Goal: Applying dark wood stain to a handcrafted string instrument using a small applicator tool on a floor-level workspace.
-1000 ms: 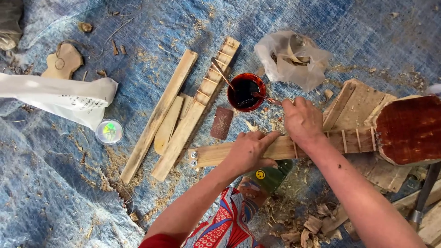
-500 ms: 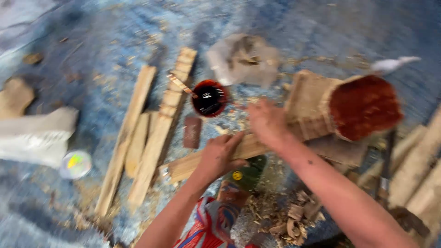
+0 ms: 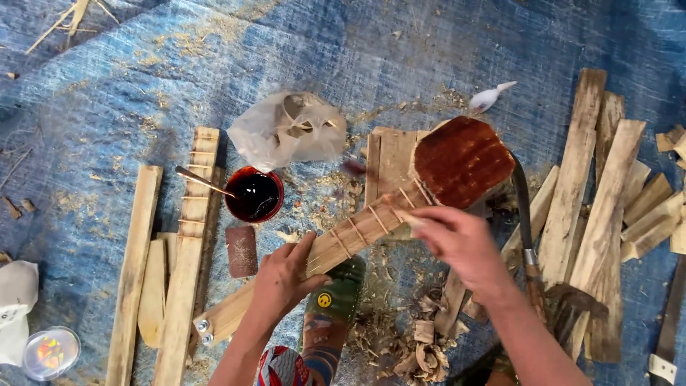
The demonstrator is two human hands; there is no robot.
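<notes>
A long wooden neck (image 3: pixel 350 236) crossed by thin frets lies slanted, and its far end joins a reddish-brown stained body (image 3: pixel 463 159). My left hand (image 3: pixel 284 277) grips the neck near its lower end, where two metal pegs (image 3: pixel 203 331) show. My right hand (image 3: pixel 463 246) sits at the upper end by the body, fingertips bunched against the neck's edge. It is blurred, so I cannot see whether it pinches anything. My sandalled foot (image 3: pixel 330 306) lies under the neck.
A red bowl of dark stain (image 3: pixel 254 194) with a stick in it stands left of the neck, with a sandpaper block (image 3: pixel 241 250) below it and a crumpled plastic bag (image 3: pixel 289 132) above. A second fretted neck (image 3: pixel 191 250), slats (image 3: pixel 593 214), a blade (image 3: pixel 525 214) and shavings (image 3: pixel 414 343) lie on the blue tarp.
The neck has swung from level to slanted, body end farther from me. My left hand now holds lower on the neck. The view has shifted, bringing the slats on the right into sight.
</notes>
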